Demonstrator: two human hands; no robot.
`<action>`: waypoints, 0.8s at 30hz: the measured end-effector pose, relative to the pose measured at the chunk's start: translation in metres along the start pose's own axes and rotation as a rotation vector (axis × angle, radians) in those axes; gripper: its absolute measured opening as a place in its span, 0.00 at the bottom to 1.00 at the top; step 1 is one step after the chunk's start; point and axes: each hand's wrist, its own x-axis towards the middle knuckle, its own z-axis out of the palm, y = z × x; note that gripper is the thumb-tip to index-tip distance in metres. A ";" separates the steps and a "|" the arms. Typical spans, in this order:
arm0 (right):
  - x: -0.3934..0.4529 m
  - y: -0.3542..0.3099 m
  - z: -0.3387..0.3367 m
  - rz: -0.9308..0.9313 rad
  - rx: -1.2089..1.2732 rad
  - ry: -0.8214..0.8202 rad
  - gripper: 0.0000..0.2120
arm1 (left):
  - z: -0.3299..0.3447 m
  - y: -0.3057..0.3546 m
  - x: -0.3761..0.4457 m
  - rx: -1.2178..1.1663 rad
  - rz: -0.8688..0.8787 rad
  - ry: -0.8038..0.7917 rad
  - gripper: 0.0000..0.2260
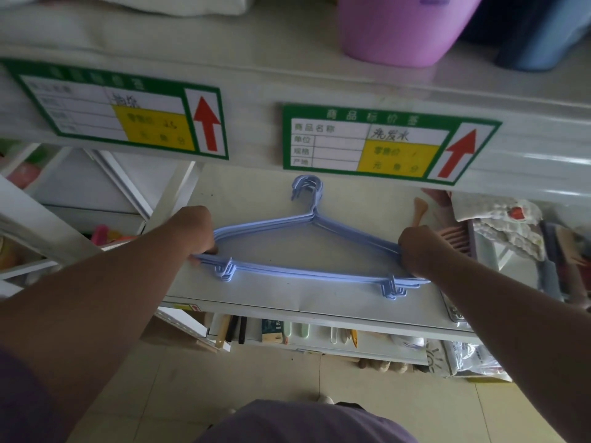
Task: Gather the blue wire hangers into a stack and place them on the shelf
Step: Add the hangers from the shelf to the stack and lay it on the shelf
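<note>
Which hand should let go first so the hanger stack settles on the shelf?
Probably the right hand. The hanger stack lies on the shelf, and a pink comb crowds that end. The left hand has open shelf around it to steady the stack.

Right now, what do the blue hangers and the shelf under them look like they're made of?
Blue hangers: thin wire, seemingly with a smooth pale-blue plastic coating, given the slim rods and soft sheen. Shelf: looks like white painted metal, flat with a folded front edge, though that's uncertain.

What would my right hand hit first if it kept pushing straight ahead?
Probably the pink comb just beyond the right hand, which grips the hangers on the shelf; depth is hard to judge.
</note>
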 end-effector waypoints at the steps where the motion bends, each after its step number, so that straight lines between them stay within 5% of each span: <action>1: -0.003 -0.001 -0.001 -0.009 0.001 0.001 0.13 | 0.000 -0.001 -0.002 -0.025 -0.027 0.008 0.09; 15: -0.017 -0.004 -0.007 0.072 0.270 -0.011 0.11 | 0.002 -0.022 -0.018 -0.586 -0.094 -0.060 0.14; 20: -0.030 -0.006 -0.014 0.171 0.442 -0.015 0.19 | 0.003 -0.018 -0.031 -0.786 -0.149 -0.088 0.15; 24: -0.034 -0.005 -0.010 0.224 0.571 -0.024 0.20 | 0.002 -0.019 -0.037 -0.914 -0.181 -0.096 0.27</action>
